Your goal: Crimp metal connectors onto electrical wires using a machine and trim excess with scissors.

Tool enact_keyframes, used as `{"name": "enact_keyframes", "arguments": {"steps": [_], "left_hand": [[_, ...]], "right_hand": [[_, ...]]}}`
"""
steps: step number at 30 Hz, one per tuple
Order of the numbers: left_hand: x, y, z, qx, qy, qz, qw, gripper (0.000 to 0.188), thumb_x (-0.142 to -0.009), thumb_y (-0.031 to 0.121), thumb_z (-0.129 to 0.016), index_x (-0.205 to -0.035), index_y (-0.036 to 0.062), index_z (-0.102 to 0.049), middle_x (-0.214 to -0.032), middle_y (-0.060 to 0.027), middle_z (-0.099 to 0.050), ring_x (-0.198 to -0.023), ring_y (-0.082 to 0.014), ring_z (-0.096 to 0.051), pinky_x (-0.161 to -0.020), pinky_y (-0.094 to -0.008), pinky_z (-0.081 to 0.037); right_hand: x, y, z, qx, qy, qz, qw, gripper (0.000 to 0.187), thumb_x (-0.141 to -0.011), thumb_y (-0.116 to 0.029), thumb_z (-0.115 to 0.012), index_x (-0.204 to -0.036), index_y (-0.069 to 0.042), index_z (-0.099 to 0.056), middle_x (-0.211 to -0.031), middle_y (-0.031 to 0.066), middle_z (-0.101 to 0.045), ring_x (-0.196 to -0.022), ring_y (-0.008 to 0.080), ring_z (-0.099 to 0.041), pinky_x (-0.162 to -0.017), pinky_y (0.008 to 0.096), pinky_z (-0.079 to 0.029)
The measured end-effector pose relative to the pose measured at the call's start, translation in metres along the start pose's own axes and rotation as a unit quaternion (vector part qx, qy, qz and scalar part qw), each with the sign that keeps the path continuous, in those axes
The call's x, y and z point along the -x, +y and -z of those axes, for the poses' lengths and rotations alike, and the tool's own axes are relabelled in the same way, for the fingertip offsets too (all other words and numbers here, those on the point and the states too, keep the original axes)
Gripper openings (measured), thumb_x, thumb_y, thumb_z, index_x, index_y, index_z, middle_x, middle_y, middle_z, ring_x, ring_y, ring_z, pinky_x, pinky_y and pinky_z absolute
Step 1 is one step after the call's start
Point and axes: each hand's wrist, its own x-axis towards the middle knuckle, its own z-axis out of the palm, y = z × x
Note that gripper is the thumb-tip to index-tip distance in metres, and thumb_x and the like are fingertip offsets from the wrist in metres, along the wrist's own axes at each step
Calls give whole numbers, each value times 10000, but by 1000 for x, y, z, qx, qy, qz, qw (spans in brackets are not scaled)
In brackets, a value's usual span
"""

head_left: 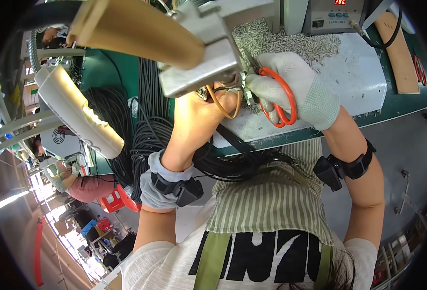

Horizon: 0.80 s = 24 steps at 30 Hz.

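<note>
My bare left hand (194,116) is closed, with its fingers partly hidden below a metal press head (206,65). A bit of black cable shows at its fingertips, and an orange loop (229,114) hangs beside the thumb. My right hand (290,79), in a white glove, is closed around red-handled scissors (292,99); the handle loops ring the fingers. Between the two hands sits a small shiny metal part (247,92); which hand pinches it I cannot tell. Black cables (232,140) run from under my left hand over the table edge.
A tan handle (141,31) juts from the press toward the left. Small metal pins (300,48) lie heaped on a white board (368,87). Thick cable bundles (150,96) cover the left table side. A lamp (78,111), a soldering station (336,19) and a wooden strip (399,63) surround the work.
</note>
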Motion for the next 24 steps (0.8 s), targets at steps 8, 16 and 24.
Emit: {"name": "enact_keyframes", "arguments": {"steps": [8, 16, 24], "left_hand": [[-2, 0, 0, 43, -29, -31, 998, 252, -771, 40, -666, -1018, 2, -630, -847, -10, -631, -753, -83, -569, -662, -247, -482], [-5, 0, 4, 10, -33, 25, 999, 195, -792, 60, -667, -958, 12, -577, -818, -10, -611, -692, -62, -547, -606, -221, -453], [47, -14, 9, 302, 108, 12, 947, 142, -952, 64, -403, -1050, 24, -498, -649, -35, -567, -522, -102, -502, -492, -241, -423]], "right_hand": [[-1, 0, 1, 16, 2, -25, 1000, 252, -846, -200, -582, -730, 21, -550, -536, 65, -547, -405, 123, -517, -391, 260, -413], [-5, -3, 3, 45, 13, -17, 999, 272, -849, -222, -581, -713, 11, -539, -540, 65, -551, -441, 125, -538, -416, 273, -425], [63, -4, -15, 42, 132, 19, 990, 94, -882, -103, -537, -903, -12, -548, -552, 36, -488, -392, 108, -472, -366, 269, -371]]}}
